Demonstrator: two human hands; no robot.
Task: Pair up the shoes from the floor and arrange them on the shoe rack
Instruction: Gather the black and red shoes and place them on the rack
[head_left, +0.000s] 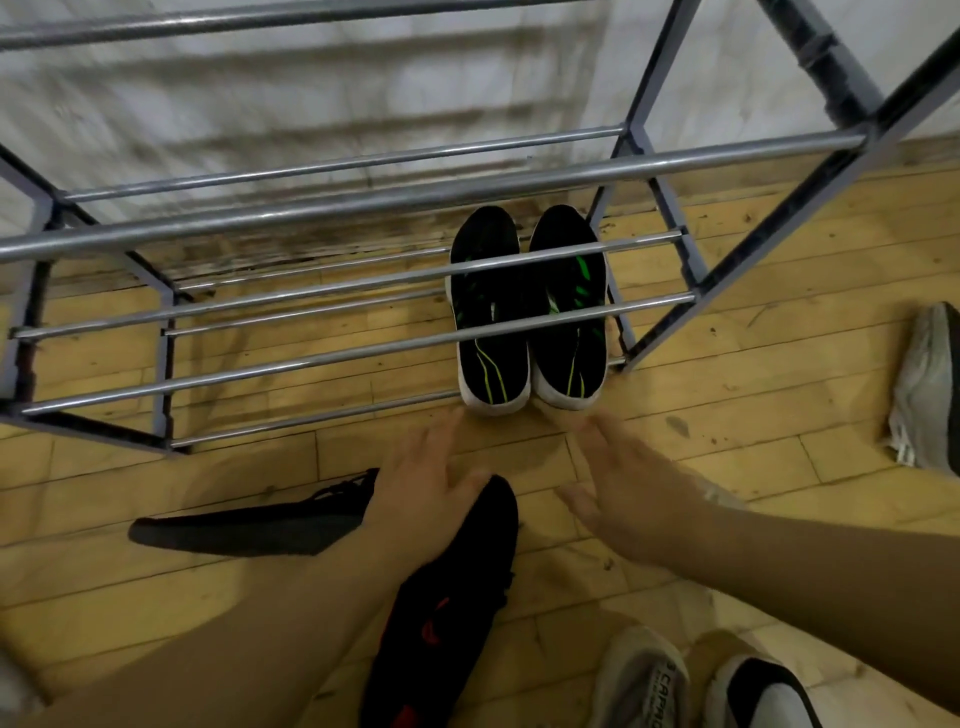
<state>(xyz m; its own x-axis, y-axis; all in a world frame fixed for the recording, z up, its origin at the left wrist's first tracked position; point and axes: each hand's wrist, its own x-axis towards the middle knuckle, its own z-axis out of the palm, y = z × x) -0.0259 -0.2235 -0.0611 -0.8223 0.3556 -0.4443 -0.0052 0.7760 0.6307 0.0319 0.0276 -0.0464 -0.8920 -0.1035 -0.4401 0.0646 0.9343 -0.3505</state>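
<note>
Head view, read left to right. The shoe rack (363, 203), a grey frame with metal bars, fills the upper half from 9 to 2 o'clock and stands on a wooden floor (753, 364) against a pale wall (311, 93). At 8 o'clock a black shoe (244, 530) lies on its side on the floor. The left hand (421, 488), just below centre, is spread flat with straight fingers pointing to 12 o'clock; it holds nothing. Its forearm and thumb overlap a black shoe with red marks (457, 597) at 6 o'clock; whether they touch cannot be told. At centre, a pair of black-and-green shoes (491, 376) stands side by side on the lowest tier, towards the rack's right end, ahead of both hands' fingertips. The right hand (628, 499), at 4 o'clock, is likewise flat and empty. At 5 o'clock lie a grey lettered shoe (644, 680) and a black-and-white shoe (763, 691). At 3 o'clock a grey shoe (930, 389) lies tipped on its side.
</note>
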